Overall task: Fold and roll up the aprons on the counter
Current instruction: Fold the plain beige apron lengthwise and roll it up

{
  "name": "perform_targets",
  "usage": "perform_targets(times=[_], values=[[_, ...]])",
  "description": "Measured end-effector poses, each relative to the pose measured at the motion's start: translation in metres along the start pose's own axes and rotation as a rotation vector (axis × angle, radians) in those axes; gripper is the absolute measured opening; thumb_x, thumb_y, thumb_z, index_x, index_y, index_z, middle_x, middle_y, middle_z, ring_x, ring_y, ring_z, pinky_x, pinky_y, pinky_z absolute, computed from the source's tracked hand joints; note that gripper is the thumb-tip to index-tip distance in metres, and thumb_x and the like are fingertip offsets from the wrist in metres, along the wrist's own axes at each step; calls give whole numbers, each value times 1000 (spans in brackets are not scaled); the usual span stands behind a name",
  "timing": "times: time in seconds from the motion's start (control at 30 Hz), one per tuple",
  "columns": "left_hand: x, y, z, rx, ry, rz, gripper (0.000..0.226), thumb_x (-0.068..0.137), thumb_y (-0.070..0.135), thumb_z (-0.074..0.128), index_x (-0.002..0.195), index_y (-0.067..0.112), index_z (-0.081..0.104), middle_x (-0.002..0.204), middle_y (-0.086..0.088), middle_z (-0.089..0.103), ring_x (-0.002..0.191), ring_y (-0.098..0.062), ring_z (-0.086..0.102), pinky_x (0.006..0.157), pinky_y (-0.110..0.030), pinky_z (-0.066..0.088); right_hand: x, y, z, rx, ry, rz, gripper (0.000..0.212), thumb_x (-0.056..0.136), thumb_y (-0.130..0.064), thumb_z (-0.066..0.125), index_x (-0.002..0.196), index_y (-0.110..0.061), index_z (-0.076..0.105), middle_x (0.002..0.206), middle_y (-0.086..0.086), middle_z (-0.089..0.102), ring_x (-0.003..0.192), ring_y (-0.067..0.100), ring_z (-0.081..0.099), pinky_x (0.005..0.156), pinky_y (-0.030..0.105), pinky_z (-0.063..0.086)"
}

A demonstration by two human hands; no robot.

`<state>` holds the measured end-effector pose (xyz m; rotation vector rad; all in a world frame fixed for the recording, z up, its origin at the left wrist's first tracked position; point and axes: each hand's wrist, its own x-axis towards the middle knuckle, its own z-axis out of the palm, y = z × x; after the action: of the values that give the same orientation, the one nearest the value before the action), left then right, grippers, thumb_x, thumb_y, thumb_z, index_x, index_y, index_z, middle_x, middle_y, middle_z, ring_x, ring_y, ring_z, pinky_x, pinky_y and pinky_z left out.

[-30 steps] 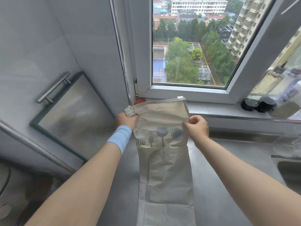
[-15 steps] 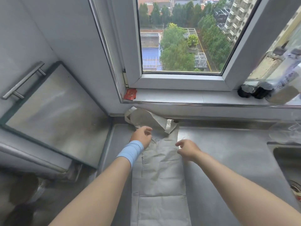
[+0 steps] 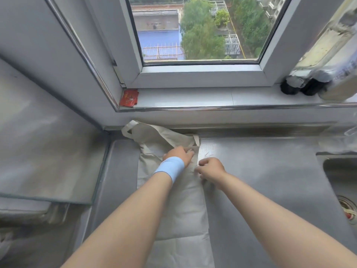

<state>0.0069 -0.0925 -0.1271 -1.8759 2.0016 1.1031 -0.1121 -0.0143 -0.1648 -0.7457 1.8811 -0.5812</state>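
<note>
A beige apron [image 3: 183,206] lies folded lengthwise in a long strip on the steel counter [image 3: 260,180], running from the back wall towards me. Its neck strap end [image 3: 154,132] is bunched against the wall. My left hand [image 3: 178,154], with a light blue wristband, rests on the upper part of the strip, fingers bent over the cloth near a strap. My right hand [image 3: 209,168] sits at the strip's right edge with fingers curled, pinching the fabric edge.
A sink [image 3: 343,190] opens at the right. A glass-topped surface [image 3: 48,161] lies to the left. On the window sill [image 3: 212,99] are a red packet [image 3: 129,97] and bottles [image 3: 318,82] at the right.
A second ago both hands held the apron's top up in the air. They lowered it onto the counter, and now both hands sit closer together on the strip.
</note>
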Motion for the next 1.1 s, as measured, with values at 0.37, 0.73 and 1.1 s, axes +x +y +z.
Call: perform_targets(times=[0.37,0.73,1.1], values=[[17,-1,-18,-439,125,-86,32,84,27,61,59,18,44,56,2,38,60,-20,36,58,-27,33,3,-7,-5,-85,-217,-31,30,75,-27,79,61,-18,54,54,-3,50,45,12,42,42,18,31],[-20,-48,-17,-155,538,134,20,87,20,60,107,21,62,117,-5,53,115,-27,47,98,-36,39,1,-34,-6,-167,191,-129,21,85,-12,58,102,-17,69,95,1,69,93,22,64,76,27,48],[-64,-159,24,411,82,43,83,90,55,48,153,33,0,162,4,-11,149,-19,-8,120,-41,11,-40,3,68,-1031,-200,-558,77,91,-34,55,156,-28,13,164,13,-11,151,29,-9,120,49,7]])
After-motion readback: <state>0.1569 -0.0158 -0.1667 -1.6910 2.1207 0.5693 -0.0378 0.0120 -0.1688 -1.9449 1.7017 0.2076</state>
